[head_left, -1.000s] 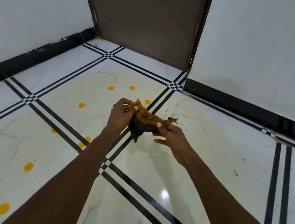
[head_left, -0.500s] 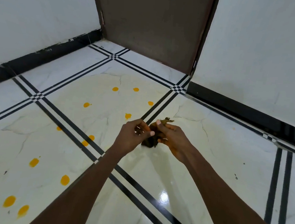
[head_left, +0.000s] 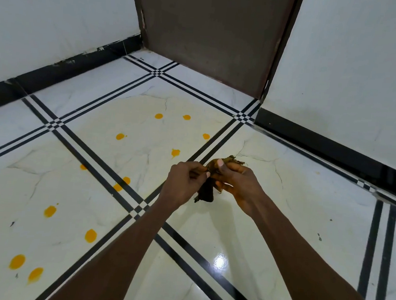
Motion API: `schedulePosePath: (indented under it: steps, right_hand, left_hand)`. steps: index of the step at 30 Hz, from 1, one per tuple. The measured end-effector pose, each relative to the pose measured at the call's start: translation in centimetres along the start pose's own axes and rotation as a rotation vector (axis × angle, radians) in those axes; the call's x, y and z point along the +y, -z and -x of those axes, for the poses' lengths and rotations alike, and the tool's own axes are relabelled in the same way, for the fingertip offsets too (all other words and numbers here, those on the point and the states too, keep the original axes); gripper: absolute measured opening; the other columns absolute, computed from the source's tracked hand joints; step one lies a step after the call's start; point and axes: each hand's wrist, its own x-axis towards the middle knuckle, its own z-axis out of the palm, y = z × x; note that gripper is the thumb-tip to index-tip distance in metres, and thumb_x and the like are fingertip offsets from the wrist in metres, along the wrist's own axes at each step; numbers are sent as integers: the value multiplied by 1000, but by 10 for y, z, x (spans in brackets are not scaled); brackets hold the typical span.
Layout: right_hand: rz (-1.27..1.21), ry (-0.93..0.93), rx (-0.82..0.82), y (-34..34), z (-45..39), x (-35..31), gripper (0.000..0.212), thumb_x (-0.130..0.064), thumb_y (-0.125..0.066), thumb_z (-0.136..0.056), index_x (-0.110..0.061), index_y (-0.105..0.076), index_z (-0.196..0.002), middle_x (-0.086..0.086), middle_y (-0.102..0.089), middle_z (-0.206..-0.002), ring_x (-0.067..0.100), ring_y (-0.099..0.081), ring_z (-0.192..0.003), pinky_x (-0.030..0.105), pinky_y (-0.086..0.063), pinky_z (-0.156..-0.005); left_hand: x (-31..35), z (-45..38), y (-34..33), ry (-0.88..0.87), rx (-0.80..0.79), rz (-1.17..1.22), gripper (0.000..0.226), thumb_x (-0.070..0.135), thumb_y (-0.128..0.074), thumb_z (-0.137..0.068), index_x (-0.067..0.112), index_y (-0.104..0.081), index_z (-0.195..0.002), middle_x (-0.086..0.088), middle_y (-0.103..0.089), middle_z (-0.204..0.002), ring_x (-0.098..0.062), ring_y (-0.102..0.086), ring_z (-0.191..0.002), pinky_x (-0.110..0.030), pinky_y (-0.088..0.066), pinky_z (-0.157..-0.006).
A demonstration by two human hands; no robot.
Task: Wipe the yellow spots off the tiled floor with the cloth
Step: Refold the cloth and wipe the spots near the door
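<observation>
Corner of a room; brown door point(head_left: 213, 32) shut at the far side, white walls point(head_left: 352, 67) either side, black skirting point(head_left: 63, 70) along their foot; nothing lies between the person and the spots, only bare forearms reaching out over the floor.

Tiled floor point(head_left: 269, 226) glossy white marble pattern, crossed by double black stripes point(head_left: 109, 178); a lamp glare point(head_left: 219, 261) shows near the right forearm; a few small dark specks at the right.

Yellow spots point(head_left: 90, 235) counted: twelve clear ones, all left of and beyond the hands; five on the far tile, one at the stripe's left edge, a touching pair by the stripe, four on the near left tile; none under the hands.

Cloth point(head_left: 206, 190) brownish yellow, bunched small, held up off the floor between both hands; a dark end hangs down, a frayed end sticks up.

Left hand point(head_left: 184, 184) curled nearly closed, thumb and fingertips pinching the cloth's left edge; right hand point(head_left: 239, 181) wrapped round the bundle, thumb pressed on top, fingers folded beneath.
</observation>
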Motion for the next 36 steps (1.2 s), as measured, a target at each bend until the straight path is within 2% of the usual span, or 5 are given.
schedulePosePath:
  steps: [11,21,25,30,36]
  right_hand:
    - [-37,-116,124,22,-2,14,21,-21,-81,-90,-13,-73,-107,6,-79,-97,18,-77,-83,30,-63,-76]
    - [1135,-230,175,60,-21,54,90,-40,-93,-72,-8,-49,-143,17,-54,-143,35,-55,-128,43,-51,-102]
    - [942,250,-100,36,-25,11,100,-52,-87,-68,-21,-44,-153,3,-50,-152,21,-43,-140,45,-33,-121]
    - [747,131,-414,8,-22,-30,28,-32,-77,-93,-25,-71,-120,-8,-76,-114,3,-73,-103,28,-56,-97]
    - [374,50,-327,-5,-5,-19,35,-39,-73,-93,-20,-69,-123,2,-79,-115,21,-76,-109,38,-62,-90]
  left_hand:
    - [9,-20,9,111,4,154,20,31,-49,-107,15,-60,-109,-9,-67,-96,-25,-65,-90,-34,-53,-78]
    - [40,-35,42,-40,-163,62,23,33,-53,-106,16,-67,-112,-8,-73,-101,-28,-69,-98,-41,-56,-85]
    - [62,-38,66,-90,-336,28,23,32,-57,-104,15,-70,-114,-9,-74,-106,-26,-70,-103,-40,-60,-83]
    - [91,-51,98,-101,-370,79,22,30,-60,-102,16,-73,-113,-4,-75,-106,-14,-70,-100,-20,-55,-76]
    - [76,-72,110,-82,-85,112,28,28,-64,-101,21,-70,-127,2,-72,-119,-5,-64,-110,-25,-53,-95]
